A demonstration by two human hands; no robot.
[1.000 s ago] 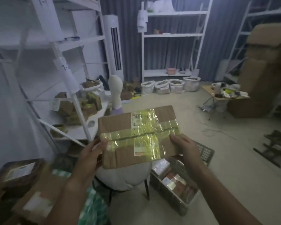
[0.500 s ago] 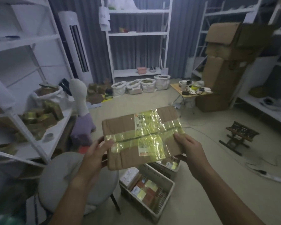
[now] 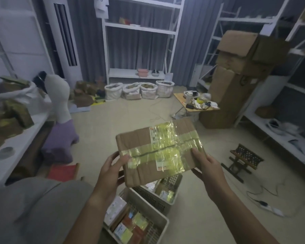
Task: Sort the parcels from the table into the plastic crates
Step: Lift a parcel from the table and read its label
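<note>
A flat brown cardboard parcel (image 3: 139, 143) crossed with yellow tape and carrying a label is held up in front of me. My left hand (image 3: 111, 171) grips its left edge, thumb on top. My right hand (image 3: 206, 166) grips its right edge the same way. Under the parcel two pale plastic crates stand on the floor. The near crate (image 3: 158, 219) holds several small parcels. The far crate (image 3: 171, 199), partly hidden by the parcel, also has parcels in it.
A round grey stool seat (image 3: 33, 205) is at my lower left, a red stool (image 3: 63, 172) beyond it. White shelving with brown parcels (image 3: 9, 118) runs along the left. A small wooden stool (image 3: 243, 157) and a power strip cable (image 3: 269, 207) lie on the floor at right.
The view has swung to the right, so the left shelf slid aside and both crates now show below the parcel. Both hands keep the same hold on the parcel.
</note>
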